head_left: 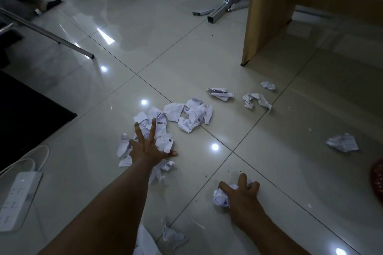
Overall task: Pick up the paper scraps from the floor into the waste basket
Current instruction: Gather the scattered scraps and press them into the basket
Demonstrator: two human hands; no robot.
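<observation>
The left hand lies flat on the biggest heap of paper scraps, a little left of the middle of the tiled floor, with its fingers straight and splayed and the thumb out to the right. Spread like that it covers many loose pieces at once, so it looks set to rake them together rather than pinch one. The right hand, nearer and to the right, has its fingers curled down around a crumpled ball resting on the tile, and seems to be gathering it for a lift. Other scraps are scattered: a cluster just right of the heap, a folded piece and a twisted strip farther off, a small wad beyond those, a lone sheet well to the right, and a near scrap between the forearms. The red curve at the right edge is probably the waste basket, though only a sliver shows; if so, it sits on the right hand's side. A power strip with its white cable lies near left, close to the left forearm, and could snag a wide sweep. A dark mat, a metal chair leg and a wooden desk panel stand farther off, clear of the paper
</observation>
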